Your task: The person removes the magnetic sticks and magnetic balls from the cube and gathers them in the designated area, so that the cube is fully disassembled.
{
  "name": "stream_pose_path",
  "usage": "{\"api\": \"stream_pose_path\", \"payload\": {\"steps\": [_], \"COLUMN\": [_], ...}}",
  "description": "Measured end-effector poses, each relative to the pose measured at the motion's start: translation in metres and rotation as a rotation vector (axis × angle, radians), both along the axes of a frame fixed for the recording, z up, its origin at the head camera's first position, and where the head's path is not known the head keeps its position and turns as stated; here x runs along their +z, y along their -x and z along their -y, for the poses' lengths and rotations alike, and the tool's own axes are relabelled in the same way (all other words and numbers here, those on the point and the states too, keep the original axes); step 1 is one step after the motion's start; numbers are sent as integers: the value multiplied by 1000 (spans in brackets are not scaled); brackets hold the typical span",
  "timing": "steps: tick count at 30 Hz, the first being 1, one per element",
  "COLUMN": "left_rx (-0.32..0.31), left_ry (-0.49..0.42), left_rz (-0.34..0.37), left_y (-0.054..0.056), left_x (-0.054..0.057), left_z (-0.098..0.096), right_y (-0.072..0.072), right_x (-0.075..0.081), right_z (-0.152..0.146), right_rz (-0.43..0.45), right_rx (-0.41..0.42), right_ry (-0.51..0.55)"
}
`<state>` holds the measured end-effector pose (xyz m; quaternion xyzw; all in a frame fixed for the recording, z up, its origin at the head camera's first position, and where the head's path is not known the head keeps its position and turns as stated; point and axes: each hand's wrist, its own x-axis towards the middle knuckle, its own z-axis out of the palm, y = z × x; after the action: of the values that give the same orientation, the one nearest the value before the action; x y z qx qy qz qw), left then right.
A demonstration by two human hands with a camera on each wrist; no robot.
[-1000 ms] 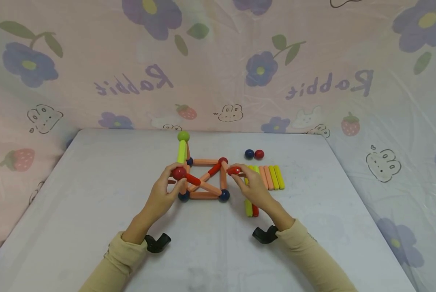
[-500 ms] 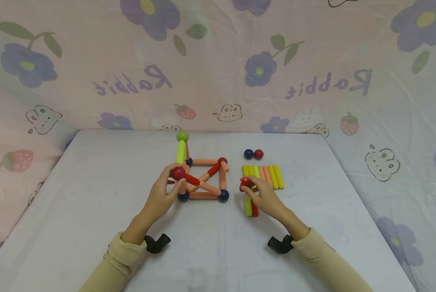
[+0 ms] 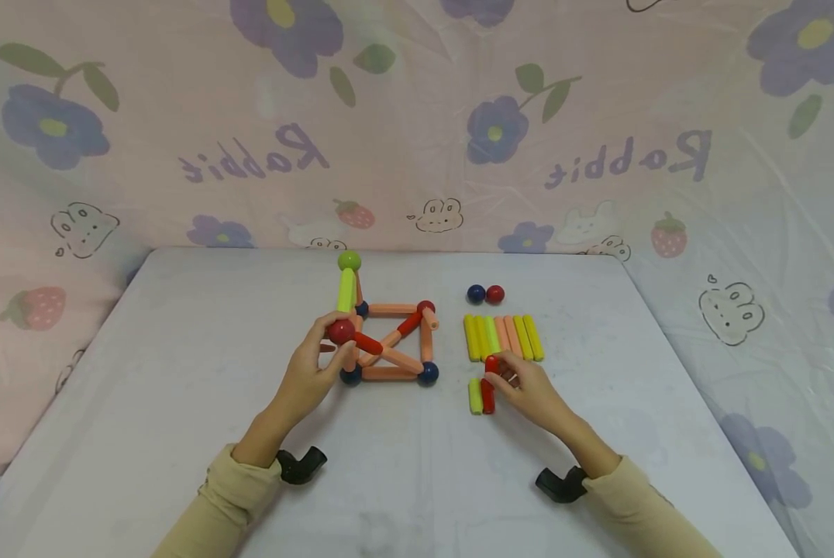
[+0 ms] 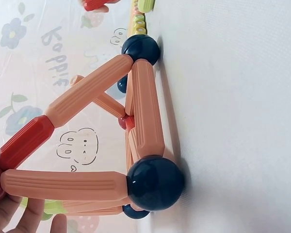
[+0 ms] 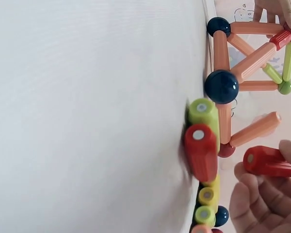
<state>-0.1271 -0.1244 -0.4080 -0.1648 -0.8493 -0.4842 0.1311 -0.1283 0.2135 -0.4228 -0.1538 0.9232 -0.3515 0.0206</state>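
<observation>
My left hand [image 3: 308,372] pinches a red ball [image 3: 341,332] at the raised corner of a magnetic stick-and-ball frame. From that ball a short red rod joined to a salmon rod [image 4: 89,92] slopes down to a navy ball [image 3: 427,373]. Salmon rods [image 3: 392,374] and balls make up the frame's base on the table, and a green ball [image 3: 349,261] tops its back left. Between thumb and fingers, my right hand [image 3: 534,391] pinches a short red magnetic rod [image 5: 266,161]. It is close over a lying short red rod [image 3: 487,398] and a short green rod [image 3: 476,397].
A row of yellow, green and salmon rods [image 3: 471,338] lies right of the frame. Behind the row, a navy ball [image 3: 476,294] and a red ball [image 3: 495,294] sit side by side. A printed curtain [image 3: 403,155] hangs behind the white table [image 3: 403,480].
My right hand has moved right and nearer to me, carrying the short red rod from beside the frame to the loose short rods. My left hand stays at the red ball.
</observation>
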Motion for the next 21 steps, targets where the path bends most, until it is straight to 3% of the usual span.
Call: {"api": "stream_pose_path", "payload": {"steps": [10,21], "left_rx": [1,-1], "left_ry": [-1,0], "left_rz": [0,7], "left_y": [0,1], "left_x": [0,-1], "left_z": [0,0], "right_y": [-5,-5], "right_x": [-7,-10], "right_z": [-16,-22], "right_rz": [1,159], "right_rx": [-1,-12], "right_ry": [21,14]}}
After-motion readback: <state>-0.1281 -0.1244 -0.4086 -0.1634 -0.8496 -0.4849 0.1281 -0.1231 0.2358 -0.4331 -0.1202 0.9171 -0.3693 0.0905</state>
